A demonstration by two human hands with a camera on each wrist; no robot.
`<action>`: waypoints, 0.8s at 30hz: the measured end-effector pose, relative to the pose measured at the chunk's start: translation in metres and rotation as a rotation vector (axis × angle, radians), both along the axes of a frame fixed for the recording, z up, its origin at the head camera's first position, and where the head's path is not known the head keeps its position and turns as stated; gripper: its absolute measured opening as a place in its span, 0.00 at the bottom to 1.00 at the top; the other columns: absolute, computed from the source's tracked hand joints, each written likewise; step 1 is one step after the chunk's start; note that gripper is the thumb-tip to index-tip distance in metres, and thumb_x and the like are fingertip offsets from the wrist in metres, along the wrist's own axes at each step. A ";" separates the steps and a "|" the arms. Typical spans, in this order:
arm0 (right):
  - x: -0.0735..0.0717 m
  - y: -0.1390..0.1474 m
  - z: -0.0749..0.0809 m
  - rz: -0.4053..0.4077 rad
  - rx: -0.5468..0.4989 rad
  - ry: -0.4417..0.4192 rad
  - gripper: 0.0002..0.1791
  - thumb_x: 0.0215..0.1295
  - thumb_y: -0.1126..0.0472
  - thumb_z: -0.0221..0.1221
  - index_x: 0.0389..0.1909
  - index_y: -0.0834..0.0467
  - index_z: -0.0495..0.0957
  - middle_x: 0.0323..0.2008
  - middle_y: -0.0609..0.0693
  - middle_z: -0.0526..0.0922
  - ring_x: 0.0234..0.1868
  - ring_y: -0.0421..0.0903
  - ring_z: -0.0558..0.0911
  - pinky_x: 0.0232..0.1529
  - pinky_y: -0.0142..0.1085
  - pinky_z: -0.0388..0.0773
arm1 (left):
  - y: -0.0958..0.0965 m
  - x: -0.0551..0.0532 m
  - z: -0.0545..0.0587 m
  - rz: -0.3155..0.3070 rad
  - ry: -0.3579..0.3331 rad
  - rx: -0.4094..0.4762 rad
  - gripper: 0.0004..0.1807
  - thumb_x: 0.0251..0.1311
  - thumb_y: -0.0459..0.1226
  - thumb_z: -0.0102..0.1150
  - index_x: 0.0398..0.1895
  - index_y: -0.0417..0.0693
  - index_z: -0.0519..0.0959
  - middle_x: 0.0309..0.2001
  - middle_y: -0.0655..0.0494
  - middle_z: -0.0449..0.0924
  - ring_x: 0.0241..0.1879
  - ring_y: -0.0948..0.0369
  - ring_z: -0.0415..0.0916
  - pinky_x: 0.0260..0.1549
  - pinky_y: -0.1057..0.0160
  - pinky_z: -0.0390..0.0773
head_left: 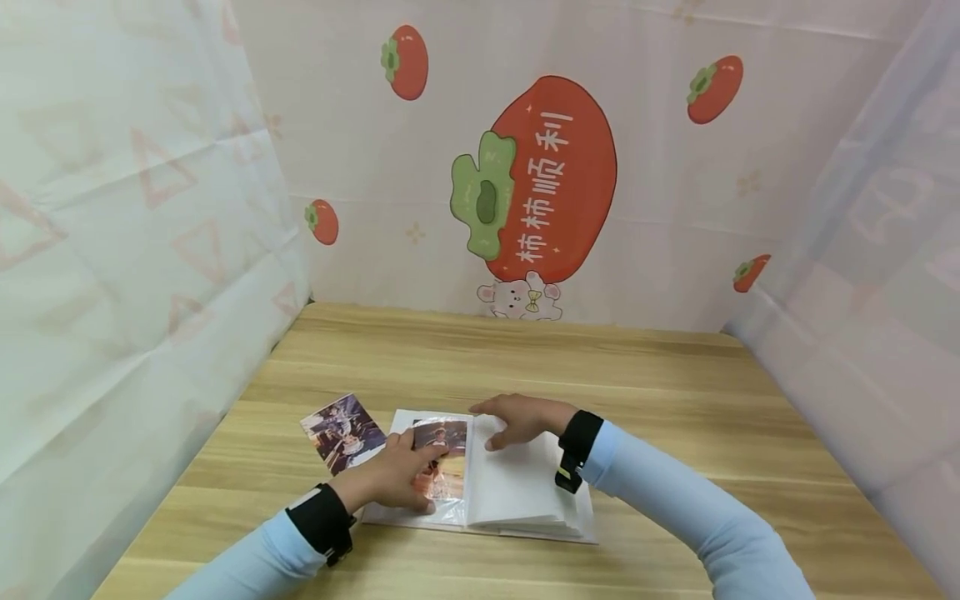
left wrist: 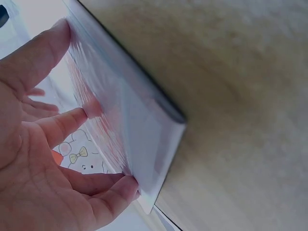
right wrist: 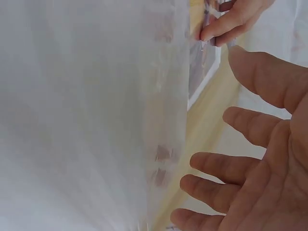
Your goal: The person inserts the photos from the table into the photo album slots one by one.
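Observation:
An open photo album (head_left: 517,487) with white pages lies on the table. On its left page, a photo (head_left: 450,477) sits under a shiny clear sleeve. My left hand (head_left: 396,473) rests on that page with fingers spread, its fingertips touching the sleeve in the left wrist view. Over the top of the right page is my right hand (head_left: 525,417), holding nothing. Its fingers (right wrist: 224,166) are spread and gently bent beside a translucent page (right wrist: 96,115) in the right wrist view. A loose photo (head_left: 345,433) lies left of the album, its lower right corner near my left hand.
The wood-grain table (head_left: 675,400) extends around the album. White printed cloth stands behind it as a back wall (head_left: 360,150) and on both sides, with a large persimmon picture (head_left: 577,183). Black bands (head_left: 579,437) are strapped round both wrists over light blue sleeves.

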State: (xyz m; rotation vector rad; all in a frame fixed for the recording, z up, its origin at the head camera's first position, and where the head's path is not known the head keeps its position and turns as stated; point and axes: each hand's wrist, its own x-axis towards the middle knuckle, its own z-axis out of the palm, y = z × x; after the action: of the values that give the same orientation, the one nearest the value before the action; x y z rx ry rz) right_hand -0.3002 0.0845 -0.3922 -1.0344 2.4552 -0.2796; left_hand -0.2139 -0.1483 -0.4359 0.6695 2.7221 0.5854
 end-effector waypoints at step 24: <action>0.040 0.092 -0.008 -0.128 -0.218 0.009 0.45 0.52 0.47 0.67 0.68 0.56 0.59 0.67 0.66 0.52 0.66 0.62 0.55 0.59 0.57 0.56 | -0.005 0.001 -0.003 -0.042 0.038 0.044 0.43 0.40 0.49 0.72 0.64 0.50 0.67 0.60 0.20 0.51 0.58 0.33 0.53 0.45 0.37 0.67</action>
State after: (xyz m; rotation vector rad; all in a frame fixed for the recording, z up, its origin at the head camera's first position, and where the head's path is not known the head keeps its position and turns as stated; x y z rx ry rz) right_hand -0.2604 0.1766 -0.4002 -0.9663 2.5461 -0.5964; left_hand -0.2129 -0.1537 -0.4385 0.7539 2.7306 0.6304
